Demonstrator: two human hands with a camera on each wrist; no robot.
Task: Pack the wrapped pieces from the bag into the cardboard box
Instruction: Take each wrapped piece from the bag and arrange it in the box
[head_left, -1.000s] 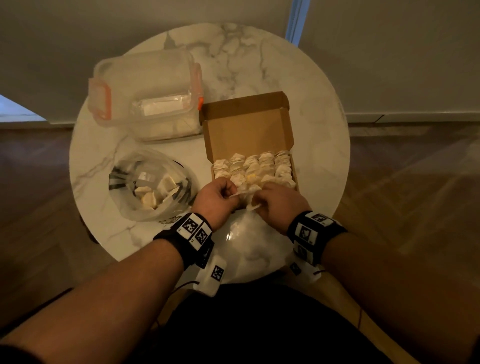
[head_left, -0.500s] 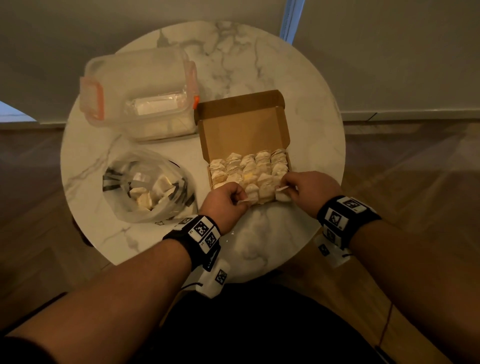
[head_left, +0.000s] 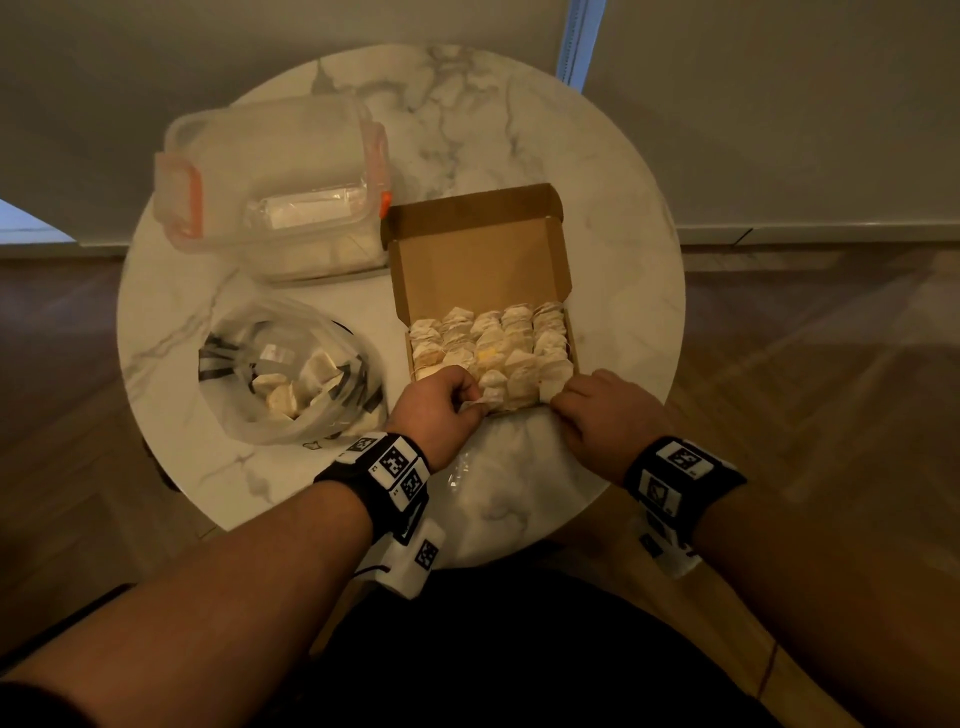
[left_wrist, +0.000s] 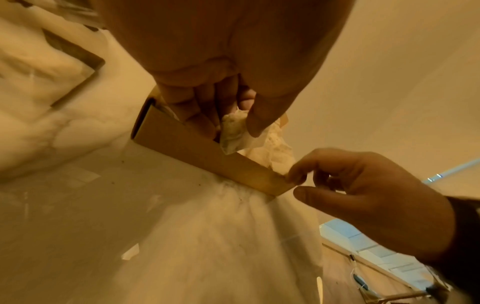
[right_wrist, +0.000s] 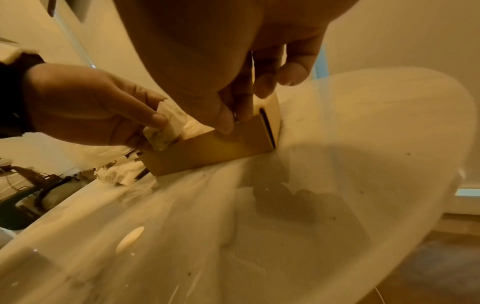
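Hands (head_left: 519, 410) at cardboard box's (head_left: 480, 260) near edge

Left hand (left_wrist: 221, 61) pinches wrapped piece (left_wrist: 235, 131) over cardboard box (left_wrist: 207, 156); right hand (left_wrist: 376, 201) touches corner.

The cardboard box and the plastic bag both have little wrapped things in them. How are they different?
The cardboard box is brown and stiff with its lid open; the plastic bag is see-through and crumpled. Pieces in the box stand in neat rows; those in the bag lie jumbled. The box looks nearly full, the bag holds few. Both sit on the table.
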